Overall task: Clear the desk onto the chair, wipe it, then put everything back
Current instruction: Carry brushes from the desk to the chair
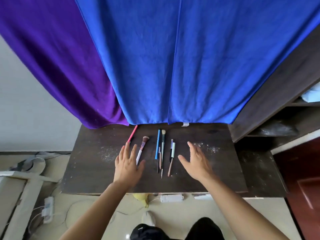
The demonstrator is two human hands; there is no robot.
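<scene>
A dark wooden desk (97,177) carries a row of slim items. A pink pen (132,133) lies at the back left. Beside it is a makeup brush (142,147) with a white handle. In the middle lie a blue pen (157,143) and a long brush (163,144) with pale bristles, with thin pencils below them. A pale green pen (173,149) and a brown pencil (170,166) lie to the right. My left hand (128,163) hovers flat, fingers spread, left of the white-handled brush. My right hand (195,161) is open, right of the green pen. Neither holds anything.
White dust specks (207,147) mark the desk top at both sides. Blue and purple cloths (173,66) hang behind the desk. A dark shelf unit (277,122) stands at the right. A pale chair frame (20,187), cables and power strips (171,198) are on the floor.
</scene>
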